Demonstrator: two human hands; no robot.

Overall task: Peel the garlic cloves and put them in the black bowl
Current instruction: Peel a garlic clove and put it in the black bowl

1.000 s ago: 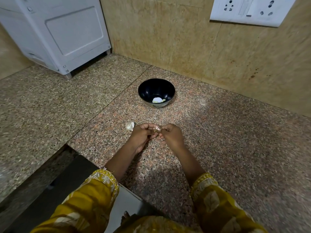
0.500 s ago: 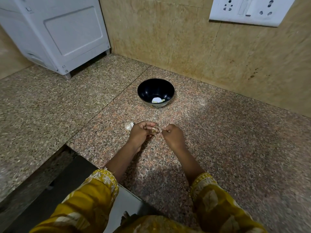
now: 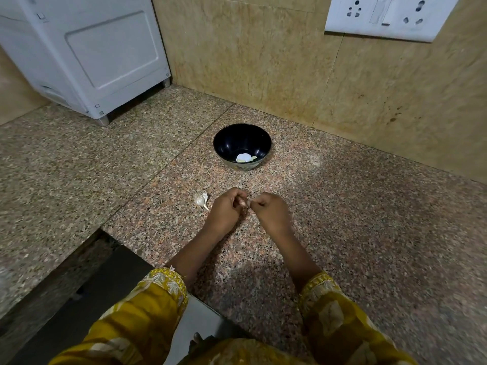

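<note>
**As both hands close on one clove: grip, concealed parts, containers**

Where the left hand (image 3: pixel 226 210) curls its fingers round a garlic clove (image 3: pixel 244 204), only a pale sliver of that clove shows between thumb and forefinger; the rest is hidden inside the fist. The right hand (image 3: pixel 271 213), fingers curled, pinches at the exposed end, close against the left hand's fingertips; whether it grasps loose skin or the clove body cannot be made out. Both hands are held over the granite countertop (image 3: pixel 369 233); an unpeeled garlic piece (image 3: pixel 202 200) lies on it just beside the left hand, on its outer side.

Beyond the hands stands the black bowl (image 3: pixel 228 143), upright, near the tiled wall (image 3: pixel 263 61); it contains pale pieces (image 3: pixel 243 157) at the bottom, one white and rounded, with smaller yellowish ones beside it; their count is unclear.

Yellow patterned sleeves (image 3: pixel 158 293) are cut off by the lower frame edge; a white appliance (image 3: pixel 92 54) at upper left and a socket plate (image 3: pixel 390 17) at upper right are both cropped by the top edge.
</note>
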